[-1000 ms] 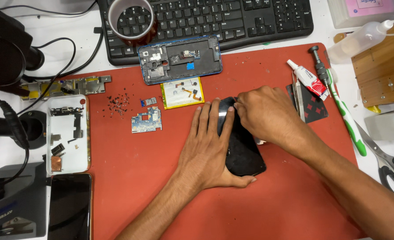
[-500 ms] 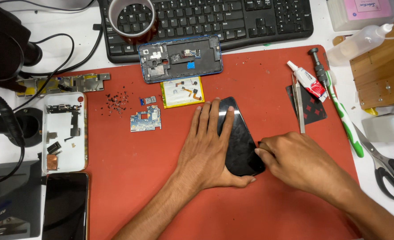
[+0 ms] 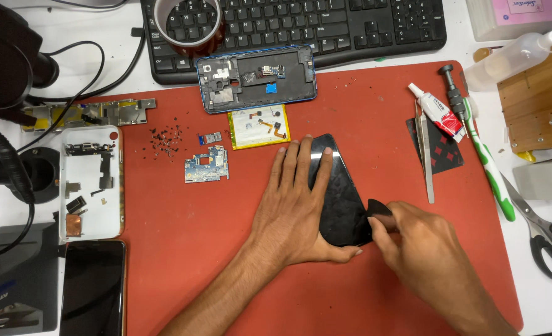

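Note:
A black phone screen panel (image 3: 341, 193) lies face up on the red work mat (image 3: 195, 249). My left hand (image 3: 294, 205) lies flat across its left side, fingers spread, pressing it down. My right hand (image 3: 425, 255) is at the panel's lower right corner and pinches a small black triangular pick (image 3: 380, 208) against that edge. A blue phone frame (image 3: 257, 78) with exposed parts lies at the mat's top, with a yellow-edged battery piece (image 3: 258, 127) and a small blue circuit board (image 3: 206, 165) below it.
A black keyboard (image 3: 301, 28) and a tape roll (image 3: 185, 22) sit at the back. Tweezers (image 3: 425, 152), a glue tube (image 3: 436, 112), a green toothbrush (image 3: 487, 162) and scissors (image 3: 540, 230) lie to the right. A white tray of parts (image 3: 91, 183) and a dark phone (image 3: 92, 286) are to the left.
My right hand has moved from the panel's top edge down its right side to the lower right corner. The left hand has stayed pressed on the panel.

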